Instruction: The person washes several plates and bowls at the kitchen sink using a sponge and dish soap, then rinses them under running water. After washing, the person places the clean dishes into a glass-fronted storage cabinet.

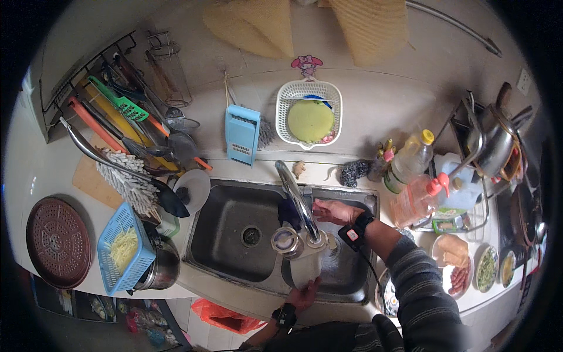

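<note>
My left hand [304,294] is at the near edge of the right sink basin, its fingers against a pale, whitish item [306,269] that looks like a bowl or plate, partly hidden under the tap's base. My right hand [336,211] is over the far part of the same basin, beside the chrome faucet [297,200], with its fingers spread and nothing plainly in them. A round metal-rimmed container [286,242] stands left of the faucet base. Water shows in the right basin [347,281]. A dark cloth [288,213] lies over the divider between the basins.
A blue basket [147,246] of shredded pale vegetable, brown steamer racks [58,242] and a steel pot [165,266] stand left. On the right are a pink soap bottle [413,200], an oil bottle [411,158], plates of cut food [487,268] and a patterned plate [388,292].
</note>
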Available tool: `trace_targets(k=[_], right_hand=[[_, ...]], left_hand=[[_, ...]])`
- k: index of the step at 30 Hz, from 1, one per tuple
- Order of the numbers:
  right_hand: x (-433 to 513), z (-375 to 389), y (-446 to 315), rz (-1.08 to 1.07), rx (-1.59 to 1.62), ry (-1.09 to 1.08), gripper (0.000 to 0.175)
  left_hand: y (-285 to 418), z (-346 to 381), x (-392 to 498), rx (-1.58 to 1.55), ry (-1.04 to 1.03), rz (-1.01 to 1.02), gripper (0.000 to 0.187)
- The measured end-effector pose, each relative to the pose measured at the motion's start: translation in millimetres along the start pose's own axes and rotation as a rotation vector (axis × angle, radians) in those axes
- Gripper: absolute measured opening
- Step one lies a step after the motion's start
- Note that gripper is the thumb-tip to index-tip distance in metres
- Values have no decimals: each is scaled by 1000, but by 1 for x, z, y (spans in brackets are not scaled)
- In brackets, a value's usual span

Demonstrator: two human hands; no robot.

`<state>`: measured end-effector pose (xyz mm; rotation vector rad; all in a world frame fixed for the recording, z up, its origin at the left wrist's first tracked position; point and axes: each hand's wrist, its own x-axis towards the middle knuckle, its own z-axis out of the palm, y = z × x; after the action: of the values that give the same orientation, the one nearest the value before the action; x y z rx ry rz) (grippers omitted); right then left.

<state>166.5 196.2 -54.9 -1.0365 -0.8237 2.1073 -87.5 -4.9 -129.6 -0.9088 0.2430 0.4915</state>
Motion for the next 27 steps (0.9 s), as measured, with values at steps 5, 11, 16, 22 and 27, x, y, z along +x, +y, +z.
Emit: trace_targets(k=[5, 11, 16, 22, 27], right_hand=[[12, -3, -4, 109, 83, 10, 61], [-9, 0, 0, -24, 57, 29, 72], [-118, -11, -4, -285, -104, 310, 59], [-326, -5, 61, -582, -202, 892, 33], [-412, 14, 176, -297, -229, 1576, 38]], left_hand=[[-7, 1, -12, -22, -28, -11, 43], [-15, -1, -15, 3, 44, 7, 42], [-26, -14, -10, 50, 118, -80, 41], [-61, -1, 9, 674, 160, -77, 41], [-113, 28, 31, 1542, 142, 166, 35]])
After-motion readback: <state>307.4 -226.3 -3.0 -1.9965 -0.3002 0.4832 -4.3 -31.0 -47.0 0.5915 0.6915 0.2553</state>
